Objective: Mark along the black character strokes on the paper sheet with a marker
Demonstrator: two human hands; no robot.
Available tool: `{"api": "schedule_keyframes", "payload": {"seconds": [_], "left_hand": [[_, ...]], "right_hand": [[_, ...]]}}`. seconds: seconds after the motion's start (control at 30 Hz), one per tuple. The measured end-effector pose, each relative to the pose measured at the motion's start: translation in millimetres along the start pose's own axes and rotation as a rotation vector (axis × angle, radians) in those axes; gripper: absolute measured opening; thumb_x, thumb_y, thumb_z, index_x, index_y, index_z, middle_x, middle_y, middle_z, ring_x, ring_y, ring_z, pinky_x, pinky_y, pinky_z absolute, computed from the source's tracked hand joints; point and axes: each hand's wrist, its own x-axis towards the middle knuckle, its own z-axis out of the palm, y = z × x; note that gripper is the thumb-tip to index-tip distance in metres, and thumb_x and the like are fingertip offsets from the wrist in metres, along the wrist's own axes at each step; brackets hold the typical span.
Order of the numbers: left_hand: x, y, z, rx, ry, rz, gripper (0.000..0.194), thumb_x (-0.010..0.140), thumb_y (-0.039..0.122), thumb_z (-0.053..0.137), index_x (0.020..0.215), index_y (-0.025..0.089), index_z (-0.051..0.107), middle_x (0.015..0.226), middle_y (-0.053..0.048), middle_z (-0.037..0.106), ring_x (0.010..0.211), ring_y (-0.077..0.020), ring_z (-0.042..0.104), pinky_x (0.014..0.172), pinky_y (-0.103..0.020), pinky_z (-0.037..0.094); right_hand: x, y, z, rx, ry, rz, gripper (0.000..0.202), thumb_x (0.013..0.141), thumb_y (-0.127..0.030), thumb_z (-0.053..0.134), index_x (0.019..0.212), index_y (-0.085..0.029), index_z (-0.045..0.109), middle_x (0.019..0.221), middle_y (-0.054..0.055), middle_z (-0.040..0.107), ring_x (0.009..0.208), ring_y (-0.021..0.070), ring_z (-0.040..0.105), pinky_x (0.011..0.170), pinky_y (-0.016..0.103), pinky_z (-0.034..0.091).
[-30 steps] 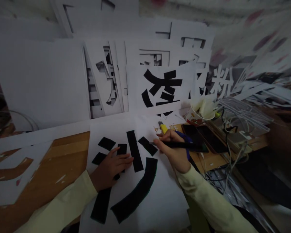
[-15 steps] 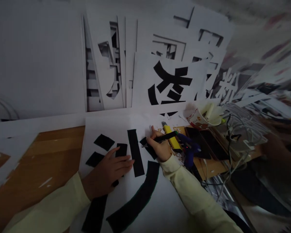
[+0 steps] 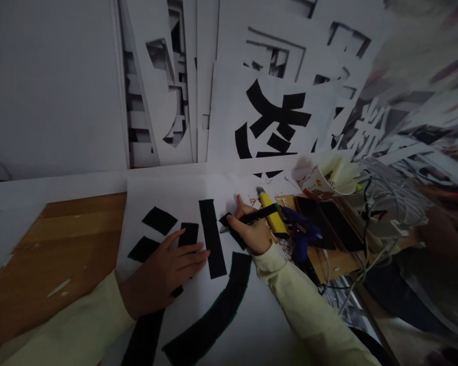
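Observation:
A white sheet [image 3: 267, 320] with black shapes lies in front of me. My left hand [image 3: 164, 277] rests flat on it with fingers spread, partly covering a black shape [image 3: 189, 234]. Just right of those fingertips is a long black bar [image 3: 212, 239]. My right hand [image 3: 250, 229] grips a dark pen [image 3: 262, 213] with a green end, its tip near the bar's right edge, beside a smaller black shape [image 3: 234, 236]. Below both hands curves a black stroke [image 3: 217, 315].
A yellow cutter [image 3: 273, 216], a blue glue gun [image 3: 303, 236], dark phones [image 3: 341, 226] and a paper cup [image 3: 320, 183] stand to the right, near tangled cables [image 3: 389, 198]. Cut-out white boards [image 3: 229, 101] lean behind. Another person's arm [image 3: 438, 229] shows at far right.
The view has shifted slightly, so the boards sit lower-cropped and larger. Both hands stay in nearly the same places on the sheet. A red light now shows at the far right.

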Motion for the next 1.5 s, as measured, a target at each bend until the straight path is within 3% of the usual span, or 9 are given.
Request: {"api": "schedule_keyframes", "payload": {"seconds": [0.17,0.5,0.77,0.97,1.23,1.5], "left_hand": [[1,0,0.2,0.005,0.008,0.01,0.062,0.068,-0.005,0.039,0.126,0.013,0.051,0.125,-0.006,0.064,0.132,-0.017,0.045,0.12,-0.045,0.006],[0,0,-1.1,0.015,-0.042,0.007,0.064,0.065,-0.005,0.039,0.126,0.013,0.05,0.127,-0.006,0.063,0.131,-0.0186,0.046,0.119,-0.046,0.004],[-2,-1,1.4,-0.017,-0.017,-0.011,0.067,0.067,-0.006,0.039,0.13,0.014,0.049,0.129,-0.006,0.062,0.133,-0.018,0.043,0.12,-0.048,0.007],[-1,-1,0.6,0.01,-0.025,-0.01,0.068,0.071,-0.004,0.04,0.136,0.017,0.043,0.128,-0.005,0.062,0.132,-0.0164,0.045,0.12,-0.046,0.006],[1,0,-2.1,0.012,-0.028,0.009,0.064,0.066,-0.006,0.039,0.126,0.012,0.052,0.127,-0.006,0.063,0.131,-0.0176,0.046,0.121,-0.045,0.004],[-2,-1,0.5,-0.019,-0.014,-0.017,0.07,0.073,-0.005,0.04,0.139,0.017,0.041,0.128,-0.006,0.062,0.131,-0.0175,0.047,0.12,-0.049,0.009]], "right_hand": [[1,4,-1,0.028,0.058,0.011,0.036,0.07,-0.022,0.062,0.048,-0.023,0.034,0.046,-0.009,0.034,0.044,0.0087,0.036,0.116,0.05,0.031],[0,4,1,0.013,0.032,-0.006,0.033,0.07,-0.02,0.062,0.048,-0.024,0.037,0.047,-0.01,0.035,0.044,0.0087,0.035,0.116,0.048,0.031],[2,13,1,0.047,0.196,-0.002,0.034,0.069,-0.025,0.064,0.049,-0.024,0.036,0.047,-0.009,0.035,0.046,0.0097,0.032,0.114,0.049,0.035],[2,9,5,-0.026,0.162,-0.02,0.035,0.074,-0.029,0.065,0.051,-0.024,0.039,0.048,-0.009,0.039,0.046,0.0092,0.036,0.112,0.048,0.036],[2,11,7,-0.042,0.16,-0.038,0.035,0.076,-0.03,0.066,0.052,-0.024,0.04,0.049,-0.009,0.041,0.046,0.0099,0.037,0.111,0.049,0.035],[1,10,7,-0.081,0.149,-0.019,0.037,0.076,-0.034,0.066,0.053,-0.024,0.04,0.049,-0.008,0.041,0.048,0.0108,0.038,0.107,0.048,0.04]]}}
